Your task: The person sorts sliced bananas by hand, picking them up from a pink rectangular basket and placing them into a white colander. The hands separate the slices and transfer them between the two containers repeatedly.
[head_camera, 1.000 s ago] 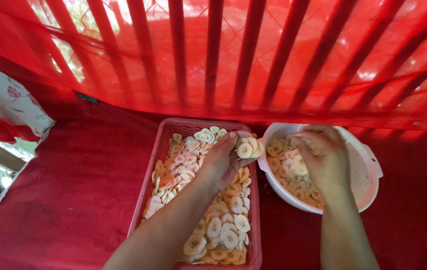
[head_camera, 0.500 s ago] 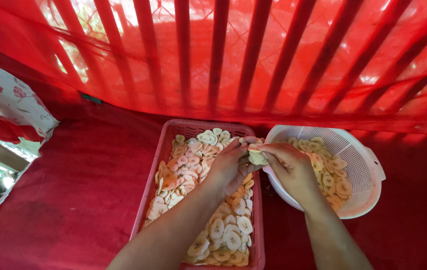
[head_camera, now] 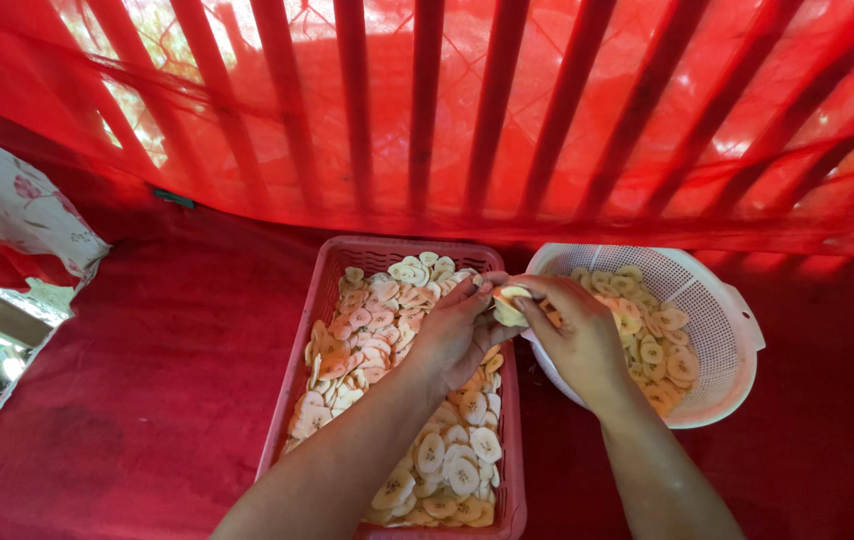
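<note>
A pink rectangular plastic basket (head_camera: 324,300) lies on red cloth and holds many pale round fruit slices (head_camera: 372,330). To its right a white round colander (head_camera: 722,335) holds more slices (head_camera: 652,345). My left hand (head_camera: 452,335) and my right hand (head_camera: 577,335) meet over the basket's right rim. Together they pinch a small stack of slices (head_camera: 509,303) between their fingertips.
A red cloth (head_camera: 147,380) covers the surface. Behind the basket hangs red netting over slanted bars (head_camera: 497,110). A floral fabric (head_camera: 7,205) lies at the left edge, where the surface ends.
My right hand has left the colander and moved left to join my left hand at the basket's rim. The view has shifted slightly, so more of the colander shows.
</note>
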